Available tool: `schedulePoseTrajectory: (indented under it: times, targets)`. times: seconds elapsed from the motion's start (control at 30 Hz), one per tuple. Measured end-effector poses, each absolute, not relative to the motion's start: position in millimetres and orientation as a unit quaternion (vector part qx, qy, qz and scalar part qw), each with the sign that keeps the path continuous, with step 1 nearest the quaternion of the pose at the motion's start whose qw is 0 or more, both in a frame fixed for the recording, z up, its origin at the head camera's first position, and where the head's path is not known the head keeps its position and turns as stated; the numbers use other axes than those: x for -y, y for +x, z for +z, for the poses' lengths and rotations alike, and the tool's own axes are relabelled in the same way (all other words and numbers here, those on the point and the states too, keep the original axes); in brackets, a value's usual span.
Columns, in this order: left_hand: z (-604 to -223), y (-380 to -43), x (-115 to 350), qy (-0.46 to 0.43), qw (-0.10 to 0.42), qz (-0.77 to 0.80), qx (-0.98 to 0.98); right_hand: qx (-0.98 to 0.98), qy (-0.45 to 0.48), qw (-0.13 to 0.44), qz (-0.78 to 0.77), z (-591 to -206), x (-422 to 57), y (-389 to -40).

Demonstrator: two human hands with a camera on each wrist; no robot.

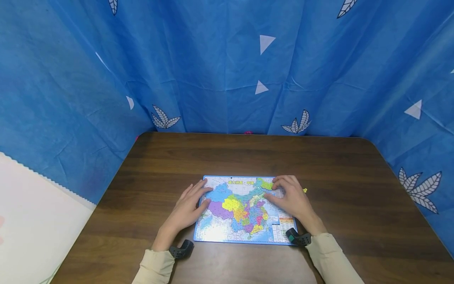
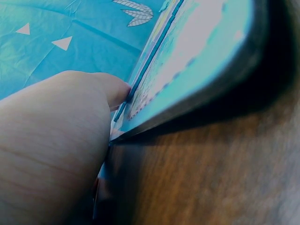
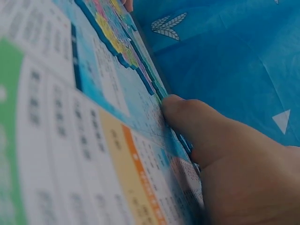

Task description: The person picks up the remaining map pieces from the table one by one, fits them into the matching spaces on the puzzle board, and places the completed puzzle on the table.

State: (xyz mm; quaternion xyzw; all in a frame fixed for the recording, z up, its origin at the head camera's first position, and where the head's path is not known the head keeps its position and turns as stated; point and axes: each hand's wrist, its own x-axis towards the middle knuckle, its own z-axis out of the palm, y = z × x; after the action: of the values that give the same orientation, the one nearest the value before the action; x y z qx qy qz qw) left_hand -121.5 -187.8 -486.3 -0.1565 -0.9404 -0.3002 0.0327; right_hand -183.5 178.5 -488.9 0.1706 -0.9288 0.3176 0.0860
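Observation:
A magnetic map puzzle board [image 1: 213, 234] with a blue rim and coloured pieces lies flat on the table. My left hand [image 1: 187, 208] rests at its left edge, fingers spread over the border; the left wrist view shows the thumb [image 2: 117, 91] against the board. Over the upper right of the board, my right hand [image 1: 292, 197] touches the map with thumb and fingertips, beside a green puzzle piece [image 1: 264, 183]. The right wrist view shows the thumb [image 3: 180, 108] on the map; the other fingers are hidden. A small yellow puzzle piece [image 1: 305, 190] shows just beyond the right hand.
The dark wooden table [image 1: 142, 189] extends around the board on all sides. A blue curtain [image 1: 227, 71] hangs behind its far edge and along the sides. A white surface [image 1: 32, 221] is at the far left. Each wrist wears a black band.

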Motion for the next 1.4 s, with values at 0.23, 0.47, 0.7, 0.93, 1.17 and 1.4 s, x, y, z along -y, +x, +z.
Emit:
schedulePoseTrajectory:
  times: [0.23,0.47,0.7,0.93,1.17,1.4]
  targets:
    - [-488.2,-122.3,187.6,-0.158,0.038,-0.300,0.940,0.931,0.171,0.090,0.311,-488.6,-178.1,-183.6]
    - [-485.3,-122.3,187.7,-0.157,0.028,-0.299,0.941,0.928,0.174,0.101,0.314,-488.6,-178.7,-183.7]
    - [-485.2,-122.5,187.9,-0.155,0.024,-0.297,0.942,0.924,0.160,0.092,0.335,-487.4,-178.8,-183.8]
    - [-484.9,-121.6,187.7,-0.155,0.022,-0.297,0.942,0.921,0.149,0.083,0.349,-489.4,-178.9,-183.4]
    - [-484.8,-120.6,187.9,-0.154,0.019,-0.298,0.942,0.922,0.157,0.062,0.347,-489.0,-180.0,-182.8]
    - [-487.5,-122.1,188.1,-0.154,0.023,-0.295,0.943,0.922,0.173,0.044,0.345,-487.7,-182.0,-182.6]
